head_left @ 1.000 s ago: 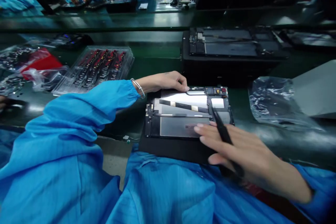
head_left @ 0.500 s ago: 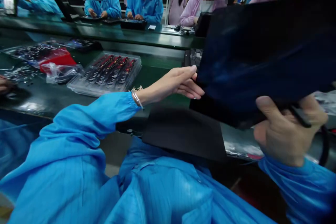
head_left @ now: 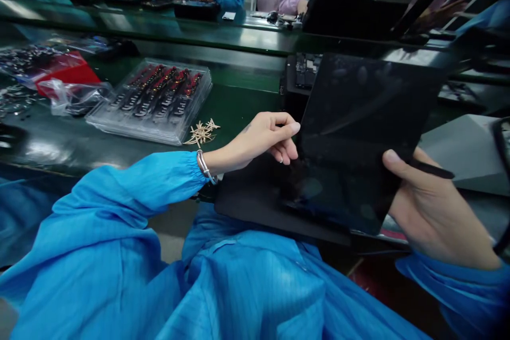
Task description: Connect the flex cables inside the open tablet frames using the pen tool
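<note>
My right hand (head_left: 434,207) grips the right edge of a glossy, thin black panel (head_left: 358,127), thumb on its face. The panel is tilted, and smudges show on its surface. A slim black stick-like object (head_left: 432,168) sticks out between that thumb and fingers. My left hand (head_left: 271,138) is close by the panel's left edge, thumb and forefinger pinched together and the other fingers curled. Whether it touches the panel or holds something small I cannot tell. Beneath lies a flat black mat or sheet (head_left: 247,207), partly covered by the panel.
A clear tray (head_left: 143,130) of red and black parts is at left, beside small tan strips (head_left: 202,133). A red piece (head_left: 69,71) and plastic bags are farther left. Behind the panel sits a black device (head_left: 292,77). Several co-workers sit across the bench; a grey box (head_left: 470,154) is at right.
My right hand has lowered the panel and brought it over the mat. My left hand's fingers have gone from stretched out to curled with a pinch. The view has tipped downward.
</note>
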### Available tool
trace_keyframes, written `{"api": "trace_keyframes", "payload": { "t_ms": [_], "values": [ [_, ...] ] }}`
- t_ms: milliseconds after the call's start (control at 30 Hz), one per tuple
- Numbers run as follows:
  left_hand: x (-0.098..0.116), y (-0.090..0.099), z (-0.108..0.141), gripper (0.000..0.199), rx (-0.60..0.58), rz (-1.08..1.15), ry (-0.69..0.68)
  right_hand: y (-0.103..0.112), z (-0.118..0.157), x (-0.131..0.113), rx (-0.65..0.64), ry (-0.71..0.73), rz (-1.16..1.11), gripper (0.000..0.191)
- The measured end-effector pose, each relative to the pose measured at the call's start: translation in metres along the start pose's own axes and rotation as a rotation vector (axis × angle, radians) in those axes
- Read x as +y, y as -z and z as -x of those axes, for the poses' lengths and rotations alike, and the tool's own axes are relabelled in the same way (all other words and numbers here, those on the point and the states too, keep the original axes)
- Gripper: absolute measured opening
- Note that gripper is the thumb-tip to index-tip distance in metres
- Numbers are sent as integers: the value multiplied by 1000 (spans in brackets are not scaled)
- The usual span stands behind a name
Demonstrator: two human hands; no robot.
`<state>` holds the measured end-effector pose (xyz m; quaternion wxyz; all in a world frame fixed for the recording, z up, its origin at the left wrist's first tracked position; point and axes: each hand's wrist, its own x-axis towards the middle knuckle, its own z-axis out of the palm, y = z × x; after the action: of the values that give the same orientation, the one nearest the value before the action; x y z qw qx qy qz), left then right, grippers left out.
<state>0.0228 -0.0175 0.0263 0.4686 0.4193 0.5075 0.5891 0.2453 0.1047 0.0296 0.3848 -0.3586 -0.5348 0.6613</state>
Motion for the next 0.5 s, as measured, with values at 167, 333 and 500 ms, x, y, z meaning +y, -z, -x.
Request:
{"api": "trace_keyframes", "payload": {
  "t_ms": [167, 333, 500],
  "values": [
    [-5, 2, -4, 27, 13, 3, 37, 0, -1, 4, -26, -33, 0, 27],
    [-11, 4, -5, 27, 11, 1, 59, 4, -7, 11, -44, -73, -6, 25],
    [-13, 5, -6, 31, 11, 11, 64, 14, -16, 19, -149, 20, 6, 22]
  ]
}}
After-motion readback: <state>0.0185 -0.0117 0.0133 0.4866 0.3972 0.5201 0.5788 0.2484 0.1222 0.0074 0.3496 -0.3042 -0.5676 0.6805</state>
